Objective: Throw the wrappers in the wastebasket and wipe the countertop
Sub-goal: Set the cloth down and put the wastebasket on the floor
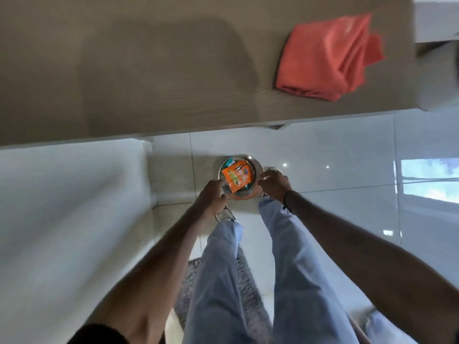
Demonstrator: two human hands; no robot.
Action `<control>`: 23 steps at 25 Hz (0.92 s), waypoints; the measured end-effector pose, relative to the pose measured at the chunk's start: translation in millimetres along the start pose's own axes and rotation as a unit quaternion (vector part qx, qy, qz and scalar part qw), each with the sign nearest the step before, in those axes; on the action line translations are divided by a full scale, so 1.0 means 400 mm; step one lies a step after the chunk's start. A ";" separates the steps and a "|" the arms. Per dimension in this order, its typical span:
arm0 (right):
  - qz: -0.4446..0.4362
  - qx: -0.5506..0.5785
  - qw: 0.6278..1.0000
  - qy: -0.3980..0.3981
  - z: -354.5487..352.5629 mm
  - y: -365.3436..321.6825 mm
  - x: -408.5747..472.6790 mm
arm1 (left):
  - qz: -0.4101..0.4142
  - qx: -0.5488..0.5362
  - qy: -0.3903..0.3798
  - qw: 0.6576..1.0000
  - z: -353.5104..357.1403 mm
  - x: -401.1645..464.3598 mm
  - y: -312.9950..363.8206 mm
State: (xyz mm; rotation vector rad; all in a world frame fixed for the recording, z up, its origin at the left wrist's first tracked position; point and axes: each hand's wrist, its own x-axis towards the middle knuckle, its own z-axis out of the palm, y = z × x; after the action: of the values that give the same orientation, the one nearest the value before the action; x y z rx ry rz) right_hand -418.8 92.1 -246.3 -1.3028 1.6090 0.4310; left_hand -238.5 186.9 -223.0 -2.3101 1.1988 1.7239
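A round wastebasket stands on the floor below the countertop edge. An orange wrapper lies on top inside it, with a teal wrapper behind. My left hand is at the basket's left rim and my right hand at its right rim, fingers curled; neither visibly holds anything. A folded orange-red cloth rests on the beige countertop at the upper right.
White cabinet fronts run down the left. The glossy white tile floor reflects a window at right. My legs in light jeans and a patterned mat are below the basket.
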 end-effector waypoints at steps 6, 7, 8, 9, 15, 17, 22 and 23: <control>-0.140 0.089 0.984 0.059 -0.189 -0.132 -0.333 | 0.188 0.081 0.097 0.974 -0.233 -0.275 0.193; -0.167 0.102 0.977 0.083 -0.208 -0.144 -0.364 | 0.205 0.056 0.104 0.972 -0.262 -0.298 0.224; -0.187 0.119 0.966 0.130 -0.236 -0.159 -0.397 | 0.223 0.029 0.112 0.968 -0.296 -0.318 0.260; -0.202 0.137 0.950 0.195 -0.265 -0.171 -0.427 | 0.232 -0.003 0.122 0.965 -0.324 -0.330 0.292; -0.177 0.244 0.879 0.370 -0.481 -0.264 -0.432 | 0.224 -0.057 0.234 0.945 -0.428 -0.242 0.500; -0.156 0.194 0.915 0.318 -0.539 -0.288 -0.370 | 0.231 -0.016 0.231 0.945 -0.425 -0.196 0.585; -0.178 0.153 0.933 0.273 -0.698 -0.316 -0.267 | 0.230 0.004 0.222 0.947 -0.412 -0.083 0.778; -0.175 0.170 0.931 0.273 -0.748 -0.316 -0.245 | 0.234 0.001 0.225 0.946 -0.415 -0.052 0.818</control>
State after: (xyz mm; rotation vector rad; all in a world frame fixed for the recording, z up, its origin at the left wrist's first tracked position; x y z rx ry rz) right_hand -450.3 -129.0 8.8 -1.4687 1.7408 -0.4557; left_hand -295.7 -104.9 -7.3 -2.6667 1.9589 1.3015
